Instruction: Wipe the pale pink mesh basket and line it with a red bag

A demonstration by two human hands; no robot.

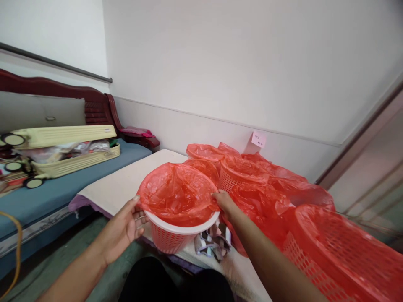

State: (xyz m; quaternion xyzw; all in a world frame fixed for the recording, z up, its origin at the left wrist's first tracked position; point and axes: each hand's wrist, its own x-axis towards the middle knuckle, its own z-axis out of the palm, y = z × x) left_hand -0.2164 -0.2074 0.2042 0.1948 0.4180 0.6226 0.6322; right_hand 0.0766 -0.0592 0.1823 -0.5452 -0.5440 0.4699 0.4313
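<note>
A pale plastic basket with perforated sides stands in front of me near the bench's front edge. A thin red plastic bag lines it and folds over most of its rim; at the front the white rim shows bare. My left hand is beside the basket's left side, thumb against the bag's edge, fingers spread. At the right of the rim, my right hand closes on the bag's edge; its fingertips are partly hidden. Crumpled patterned cloth lies just right of the basket.
Several red-lined baskets crowd the right side, one large basket close to my right arm. A pink note is on the wall. On the left, a half-open yellow suitcase lies on a blue bed.
</note>
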